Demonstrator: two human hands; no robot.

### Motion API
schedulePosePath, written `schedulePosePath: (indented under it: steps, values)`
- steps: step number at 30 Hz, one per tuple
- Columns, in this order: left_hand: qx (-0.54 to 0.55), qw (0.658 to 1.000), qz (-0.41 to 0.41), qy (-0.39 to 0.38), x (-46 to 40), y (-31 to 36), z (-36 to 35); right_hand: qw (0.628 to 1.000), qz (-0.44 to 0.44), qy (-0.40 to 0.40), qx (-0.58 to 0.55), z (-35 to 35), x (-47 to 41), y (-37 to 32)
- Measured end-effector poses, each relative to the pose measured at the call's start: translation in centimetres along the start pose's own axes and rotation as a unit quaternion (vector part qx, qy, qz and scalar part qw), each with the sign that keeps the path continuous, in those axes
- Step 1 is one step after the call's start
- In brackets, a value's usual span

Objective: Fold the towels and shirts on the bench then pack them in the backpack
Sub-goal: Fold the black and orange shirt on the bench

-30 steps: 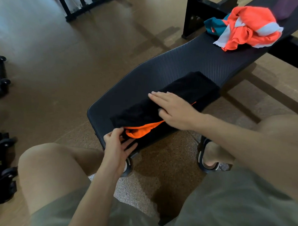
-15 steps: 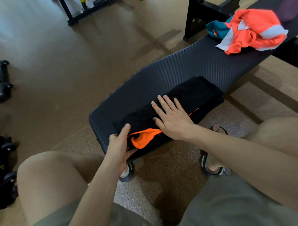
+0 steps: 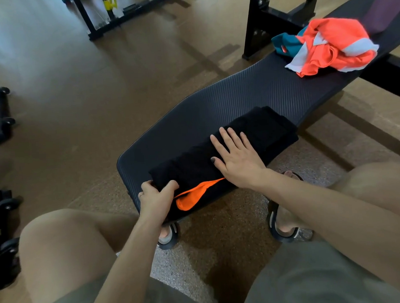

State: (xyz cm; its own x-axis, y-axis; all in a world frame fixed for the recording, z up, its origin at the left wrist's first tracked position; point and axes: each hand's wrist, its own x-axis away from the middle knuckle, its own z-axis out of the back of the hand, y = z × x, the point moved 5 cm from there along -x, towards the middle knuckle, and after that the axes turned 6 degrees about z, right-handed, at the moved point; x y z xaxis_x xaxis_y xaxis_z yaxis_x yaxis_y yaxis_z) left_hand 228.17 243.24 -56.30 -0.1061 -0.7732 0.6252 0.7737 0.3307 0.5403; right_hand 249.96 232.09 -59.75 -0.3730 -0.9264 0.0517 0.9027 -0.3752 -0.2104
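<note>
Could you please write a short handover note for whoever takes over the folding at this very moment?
Left hand grips the near end of the black garment on the bench. Right hand lies flat on its middle, fingers straight.
The garment lies in a long folded strip; its orange lining shows at the near edge.
A crumpled orange shirt and a teal item wait unfolded further up the bench.
Left: finish this fold, fold the rest, pack everything. No backpack in view.

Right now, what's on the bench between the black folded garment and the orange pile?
Nothing: in the head view only bare ribbed bench pad lies between the black folded garment and the orange pile.
</note>
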Motion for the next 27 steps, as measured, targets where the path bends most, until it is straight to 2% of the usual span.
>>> schedulePosePath:
  steps: [3, 8, 11, 16, 18, 21, 23, 27]
  values:
    - [0.113, 0.989, 0.073, -0.067, -0.7, 0.2, -0.1, 0.999, 0.002, 0.009, -0.032, 0.4, 0.2, -0.4]
    - [0.186, 0.968, 0.094, -0.143, 0.3, 1.3, -1.4, 0.999, 0.024, -0.022, -0.024, -0.3, 0.5, -0.3]
    - [0.227, 0.946, 0.108, -0.205, 0.9, 2.0, -1.6, 0.996, 0.025, -0.027, -0.078, 0.0, 0.3, 0.1]
    - [0.254, 0.949, 0.041, -0.181, 1.7, 5.3, -0.7, 0.968, -0.024, -0.038, -0.246, 1.6, -0.4, 0.9]
    - [0.237, 0.954, 0.000, -0.182, 3.2, 8.1, -1.3, 0.925, -0.073, -0.016, -0.372, 2.8, -0.5, 1.7]
    - [0.202, 0.962, -0.080, -0.167, 5.9, 13.0, -3.4, 0.801, -0.150, 0.064, -0.576, 5.7, 0.3, 3.2]
    - [0.180, 0.965, -0.120, -0.151, 7.4, 15.6, -5.4, 0.735, -0.162, 0.080, -0.654, 7.5, 1.1, 4.3]
    - [0.120, 0.967, -0.156, -0.161, 8.8, 18.7, -10.4, 0.631, -0.169, 0.088, -0.752, 9.8, 3.0, 8.2]
